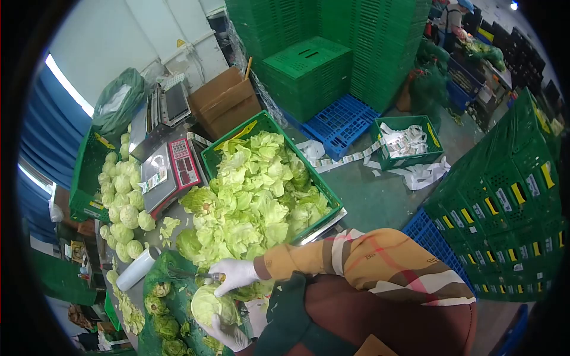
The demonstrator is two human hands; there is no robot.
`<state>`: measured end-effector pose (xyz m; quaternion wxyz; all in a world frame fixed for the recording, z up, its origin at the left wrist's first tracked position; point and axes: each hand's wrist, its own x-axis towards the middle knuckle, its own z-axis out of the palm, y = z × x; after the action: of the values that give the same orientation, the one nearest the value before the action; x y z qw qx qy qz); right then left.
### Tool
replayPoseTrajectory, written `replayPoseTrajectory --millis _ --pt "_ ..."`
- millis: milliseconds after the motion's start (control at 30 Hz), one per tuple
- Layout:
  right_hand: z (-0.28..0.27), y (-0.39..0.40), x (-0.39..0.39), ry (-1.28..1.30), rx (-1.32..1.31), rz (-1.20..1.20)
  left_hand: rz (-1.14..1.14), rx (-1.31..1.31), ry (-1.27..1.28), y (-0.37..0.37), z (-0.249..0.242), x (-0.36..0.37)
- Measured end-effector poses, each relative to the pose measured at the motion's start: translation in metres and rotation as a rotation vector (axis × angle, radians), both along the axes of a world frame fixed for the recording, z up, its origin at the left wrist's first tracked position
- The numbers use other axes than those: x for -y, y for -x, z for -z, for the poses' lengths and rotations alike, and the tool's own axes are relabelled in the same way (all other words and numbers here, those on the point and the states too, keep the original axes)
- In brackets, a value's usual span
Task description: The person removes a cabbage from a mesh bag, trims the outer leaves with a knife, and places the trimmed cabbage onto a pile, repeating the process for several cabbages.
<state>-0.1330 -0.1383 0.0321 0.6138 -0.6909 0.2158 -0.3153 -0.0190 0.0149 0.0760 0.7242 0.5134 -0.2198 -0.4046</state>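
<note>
My right hand (236, 276), in a white glove, is closed on the handle of a knife (196, 275) whose blade points left. Just below it, a pale green cabbage (215, 307) rests against my left hand (228, 333), also gloved, which holds it from beneath. Cut leaves (255, 190) fill and spill over a green crate beyond my hands. Several untrimmed cabbages (166, 326) lie in a green net bag at the lower left.
Pale cabbages (123, 196) are heaped at the left beside a red-and-white scale (183, 163) and a plastic roll (138, 269). Green crates (504, 202) are stacked at the right. Another person (454, 24) stands at the far upper right.
</note>
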Motion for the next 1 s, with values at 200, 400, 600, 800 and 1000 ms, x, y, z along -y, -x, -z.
replayPoseTrajectory --millis 200,400,600,800,1000 --pt "-0.022 0.026 0.004 -0.44 -0.022 -0.2 -0.061 -0.055 0.017 -0.01 0.022 -0.003" --pt "-0.029 0.035 0.001 -0.543 -0.124 -0.199 -0.06 -0.075 0.107 0.001 0.018 -0.002" --pt "-0.022 0.038 0.004 -0.545 -0.055 -0.197 0.041 -0.218 0.066 -0.005 0.028 -0.006" --pt "-0.015 0.047 0.011 -0.577 -0.062 -0.185 0.22 -0.413 0.103 0.01 0.022 0.001" --pt "-0.006 0.052 0.01 -0.513 -0.069 -0.123 0.209 -0.458 0.014 0.001 0.042 -0.002"
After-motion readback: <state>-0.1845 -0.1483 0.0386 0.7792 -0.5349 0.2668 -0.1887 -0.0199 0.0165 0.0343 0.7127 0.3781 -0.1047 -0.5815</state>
